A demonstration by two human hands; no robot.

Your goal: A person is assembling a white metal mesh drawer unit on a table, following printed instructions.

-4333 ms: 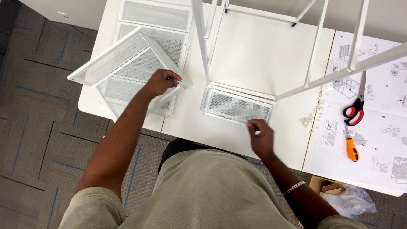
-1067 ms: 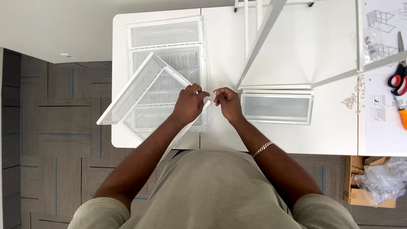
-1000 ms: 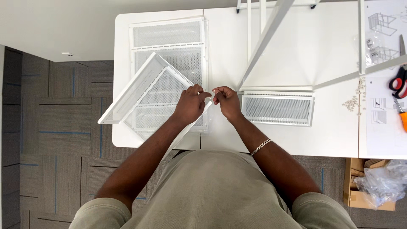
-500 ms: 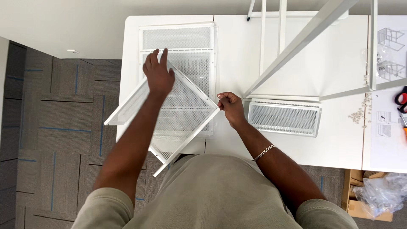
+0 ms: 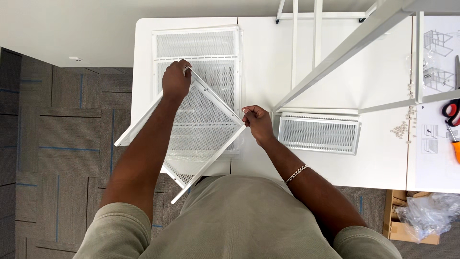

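White perforated metal fills the head view: a square mesh panel (image 5: 199,124) with a folded rim, turned like a diamond and tilted up off the table (image 5: 258,62). The left hand (image 5: 176,81) is clamped over its far corner, fingers curled tight around the rim. The right hand (image 5: 258,123) pinches the corner on the right side, thumb and fingertips closed on the thin edge. A silver chain bracelet (image 5: 297,173) sits on that wrist. The panel's near corner hangs past the table's front edge, over the person's olive shirt, while its left corner juts out above the grey carpet tiles (image 5: 52,144).

Under the held panel lies a stack of 2 flat mesh panels (image 5: 201,45), same white punched steel, with clear plastic wrap showing at the near end. Just beside the right hand, a smaller rectangular mesh tray (image 5: 318,133) rests flat on the smooth white tabletop. Slim white square tubes of a frame (image 5: 335,52) cross above it, 1 bar slanting steeply toward the camera.

Far right: a scatter of small pale fittings (image 5: 405,127), printed assembly sheets (image 5: 433,72), red-handled scissors (image 5: 450,109) and an orange-handled tool (image 5: 455,146). Below the table, a cardboard box with crumpled clear bags (image 5: 426,216).
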